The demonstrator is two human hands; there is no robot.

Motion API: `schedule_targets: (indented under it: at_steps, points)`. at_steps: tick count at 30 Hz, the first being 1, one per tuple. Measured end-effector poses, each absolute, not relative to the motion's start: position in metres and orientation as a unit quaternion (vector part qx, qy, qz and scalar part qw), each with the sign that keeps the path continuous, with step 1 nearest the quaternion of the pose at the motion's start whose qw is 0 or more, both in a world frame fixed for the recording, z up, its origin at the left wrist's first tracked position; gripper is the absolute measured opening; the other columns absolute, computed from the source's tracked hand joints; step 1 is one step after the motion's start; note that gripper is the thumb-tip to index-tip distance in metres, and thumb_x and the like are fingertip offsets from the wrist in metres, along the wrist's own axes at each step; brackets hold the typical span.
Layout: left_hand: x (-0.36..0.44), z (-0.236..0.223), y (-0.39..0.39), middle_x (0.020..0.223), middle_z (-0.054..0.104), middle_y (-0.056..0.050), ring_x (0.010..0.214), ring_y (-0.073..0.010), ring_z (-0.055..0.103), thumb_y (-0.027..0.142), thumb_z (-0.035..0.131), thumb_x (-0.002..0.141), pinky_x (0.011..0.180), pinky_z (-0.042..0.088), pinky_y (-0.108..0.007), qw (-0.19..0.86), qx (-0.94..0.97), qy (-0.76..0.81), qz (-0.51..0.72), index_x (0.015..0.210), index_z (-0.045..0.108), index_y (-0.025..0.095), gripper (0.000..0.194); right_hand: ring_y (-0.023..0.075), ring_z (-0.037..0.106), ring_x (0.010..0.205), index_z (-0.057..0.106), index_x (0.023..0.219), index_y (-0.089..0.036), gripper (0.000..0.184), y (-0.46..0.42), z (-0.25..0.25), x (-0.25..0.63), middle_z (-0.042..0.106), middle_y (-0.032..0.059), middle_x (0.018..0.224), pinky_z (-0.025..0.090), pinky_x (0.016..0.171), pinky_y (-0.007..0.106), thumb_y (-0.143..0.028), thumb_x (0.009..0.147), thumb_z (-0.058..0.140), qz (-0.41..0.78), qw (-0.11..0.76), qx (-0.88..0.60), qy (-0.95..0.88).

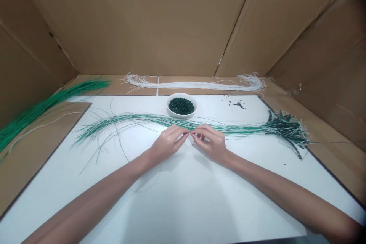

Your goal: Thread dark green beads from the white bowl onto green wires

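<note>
My left hand (167, 142) and my right hand (210, 142) meet at the middle of a white sheet (183, 198), fingertips pinched together on something too small to name, perhaps a thin wire. Just beyond them lies a long bundle of green wires (148, 121) running left to right, its right end (286, 127) carrying dark green beads. A small white bowl (171, 111) full of dark green beads (181, 105) stands behind the bundle.
A bundle of white wires (197, 83) lies along the back edge. Another green bundle (42, 105) lies at the far left on cardboard. Loose beads (236, 103) are scattered at the back right. Cardboard walls (148, 23) enclose the work area.
</note>
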State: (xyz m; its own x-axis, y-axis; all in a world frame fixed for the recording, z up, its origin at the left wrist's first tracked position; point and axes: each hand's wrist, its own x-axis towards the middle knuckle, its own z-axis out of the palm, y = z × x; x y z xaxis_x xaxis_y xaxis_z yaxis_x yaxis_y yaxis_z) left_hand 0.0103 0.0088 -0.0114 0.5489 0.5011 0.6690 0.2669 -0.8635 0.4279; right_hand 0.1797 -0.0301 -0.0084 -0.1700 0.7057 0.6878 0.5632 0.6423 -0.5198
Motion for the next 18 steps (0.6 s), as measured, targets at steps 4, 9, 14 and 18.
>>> schedule_targets:
  at_steps: [4, 9, 14, 18]
  points:
    - [0.010, -0.007, 0.007, 0.075, 0.059, -0.003, 0.058, -0.0088, 0.049, 0.016, 0.048, 0.078, 0.059, 0.044, -0.022, 0.186, 0.849, 0.273, 0.412, 0.085, 0.056, 0.015, 0.011, 0.0089, 0.050, 0.059, 0.061, 0.083, -0.017, 0.012, -0.031, -0.008, 0.180, 0.059, 0.0048, 0.078, 0.045, 0.049, 0.021, -0.012, 0.076, 0.052, 0.087, 0.487, -0.429, -0.756]
    - [0.005, 0.014, 0.020, 0.071, 0.056, -0.002, 0.052, -0.0075, 0.046, 0.024, 0.052, 0.075, 0.048, 0.040, -0.019, 0.439, 0.772, 0.334, 0.317, 0.078, 0.058, 0.015, 0.012, 0.0088, 0.050, 0.058, 0.061, 0.082, -0.017, 0.010, -0.027, -0.006, 0.183, 0.059, 0.0044, 0.079, 0.043, 0.051, 0.021, -0.016, 0.078, 0.051, 0.110, 0.487, -0.446, -0.743]
    - [0.000, 0.029, 0.031, 0.079, 0.058, -0.006, 0.048, -0.0054, 0.044, 0.030, 0.055, 0.073, 0.045, 0.039, -0.020, 0.693, 0.600, 0.321, 0.238, 0.078, 0.060, 0.012, 0.020, 0.0085, 0.050, 0.057, 0.062, 0.080, -0.016, 0.011, -0.022, -0.002, 0.185, 0.059, 0.0042, 0.079, 0.043, 0.052, 0.021, -0.016, 0.078, 0.051, 0.117, 0.466, -0.441, -0.758]
    - [-0.001, 0.028, 0.031, 0.086, 0.059, -0.009, 0.051, -0.0061, 0.046, 0.038, 0.053, 0.075, 0.045, 0.037, -0.020, 0.736, 0.530, 0.339, 0.251, 0.082, 0.061, 0.011, 0.029, 0.0080, 0.050, 0.056, 0.062, 0.080, -0.016, 0.012, -0.022, -0.004, 0.185, 0.059, 0.0038, 0.079, 0.043, 0.051, 0.020, -0.016, 0.078, 0.050, 0.112, 0.461, -0.435, -0.765]
